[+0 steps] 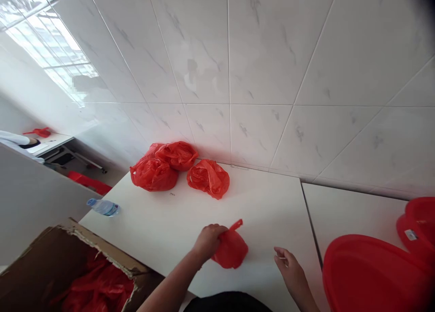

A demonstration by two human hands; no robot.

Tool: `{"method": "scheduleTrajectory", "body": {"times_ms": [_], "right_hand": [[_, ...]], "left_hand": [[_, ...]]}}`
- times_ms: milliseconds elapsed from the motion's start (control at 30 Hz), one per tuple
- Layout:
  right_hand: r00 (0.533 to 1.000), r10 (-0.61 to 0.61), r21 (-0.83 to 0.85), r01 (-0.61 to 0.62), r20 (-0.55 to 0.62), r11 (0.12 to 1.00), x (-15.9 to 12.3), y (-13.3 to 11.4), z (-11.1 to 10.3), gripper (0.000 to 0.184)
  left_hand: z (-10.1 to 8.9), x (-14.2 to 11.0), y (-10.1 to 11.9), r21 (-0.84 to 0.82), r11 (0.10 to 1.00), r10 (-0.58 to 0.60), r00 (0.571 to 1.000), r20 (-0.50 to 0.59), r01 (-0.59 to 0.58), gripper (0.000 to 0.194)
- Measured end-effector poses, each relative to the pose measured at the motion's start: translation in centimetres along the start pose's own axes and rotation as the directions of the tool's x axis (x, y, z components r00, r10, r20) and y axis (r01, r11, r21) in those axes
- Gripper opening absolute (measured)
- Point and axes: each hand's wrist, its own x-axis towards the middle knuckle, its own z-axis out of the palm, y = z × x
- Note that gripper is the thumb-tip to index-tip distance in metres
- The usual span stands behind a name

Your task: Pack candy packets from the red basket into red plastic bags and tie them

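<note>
My left hand [208, 241] is closed on the gathered top of a small red plastic bag [234, 251] near the front of the white table. The bag looks filled and rounded, and a twisted end sticks up past my fingers. What lies inside it is hidden. To the right, apart from the bag, my right hand [292, 272] hovers over the table with its fingers curled. A thin pale bit shows at its fingertips, too small to name. Farther back on the table, by the wall, sit several bunched red plastic bags [154, 173] and a separate red bag [209, 178].
A clear water bottle [103, 207] lies at the table's left edge. Below it stands an open cardboard box [141, 275] with red bags inside. Red plastic basins [370, 275] occupy the right side. A tiled wall [261, 135] bounds the back. Part of another person [15, 139] shows far left.
</note>
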Motion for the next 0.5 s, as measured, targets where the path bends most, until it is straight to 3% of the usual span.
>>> {"method": "scheduleTrajectory", "body": {"times_ms": [100, 267, 367, 500], "right_hand": [[0.998, 0.032, -0.011, -0.031, 0.057, 0.999, -0.6, 1.1, 1.2, 0.039], [0.987, 0.021, 0.009, -0.023, 0.157, 1.000, -1.4, 1.0, 3.0, 0.036], [0.979, 0.050, 0.007, -0.053, 0.197, 0.999, -1.8, 1.2, 3.4, 0.040], [0.977, 0.080, -0.002, -0.081, 0.200, 0.997, -2.5, 2.4, 3.4, 0.041]], "left_hand": [[-3.9, -2.0, -3.2, 0.017, 0.989, -0.141, 0.983, -0.117, 0.144, 0.052], [-8.8, -3.6, -7.2, 0.139, 0.893, -0.399, 0.896, -0.195, 0.428, 0.046], [-10.5, -1.8, -8.4, 0.119, 0.888, -0.410, 0.883, -0.230, 0.444, 0.057], [-11.8, 4.6, -9.4, 0.004, 0.946, -0.310, 0.903, -0.297, 0.325, 0.047]]}}
